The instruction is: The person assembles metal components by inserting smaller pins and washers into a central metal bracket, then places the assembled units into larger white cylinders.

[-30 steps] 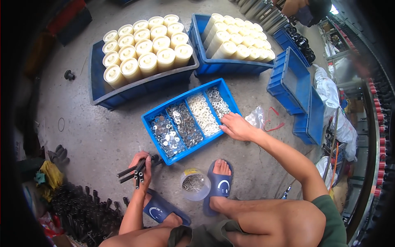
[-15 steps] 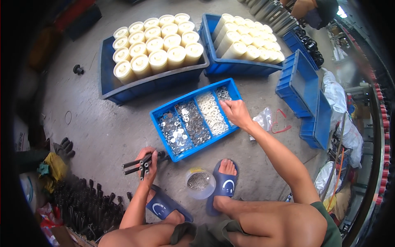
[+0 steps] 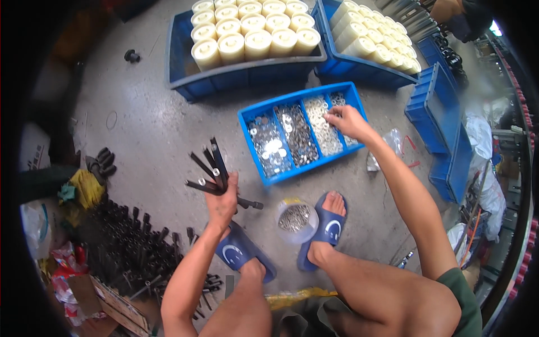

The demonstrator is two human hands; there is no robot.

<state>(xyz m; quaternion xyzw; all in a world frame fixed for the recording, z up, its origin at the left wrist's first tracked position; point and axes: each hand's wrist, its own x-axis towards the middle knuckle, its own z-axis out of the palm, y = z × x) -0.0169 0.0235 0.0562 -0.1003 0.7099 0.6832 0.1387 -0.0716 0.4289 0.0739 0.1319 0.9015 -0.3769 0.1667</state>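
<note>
My left hand (image 3: 223,201) is closed around several black rods (image 3: 218,163) with light metal ends, which fan out upward and to the left. Another black piece sticks out below it to the right. Over the blue divided tray (image 3: 303,167) hovers my right hand (image 3: 349,122), its fingertips pinched together above the white rings (image 3: 325,135). Whether anything sits in that pinch is too small to tell. Shiny flat washers (image 3: 272,147) fill the leftmost compartment, darker metal washers (image 3: 297,135) the one beside it. More metal rings (image 3: 337,99) lie in the far right compartment, partly hidden by my hand.
A round tub (image 3: 296,221) of small metal parts stands between my slippers. Many black rods (image 3: 126,236) lie heaped at lower left. Blue crates (image 3: 247,76) of cream cylinders stand beyond the tray. Stacked blue bins (image 3: 443,123) and a plastic bag (image 3: 387,146) are at right.
The view has shifted. My right hand has moved from the far right compartment leftward to the white rings. My left hand has turned, and its rods now point more upward.
</note>
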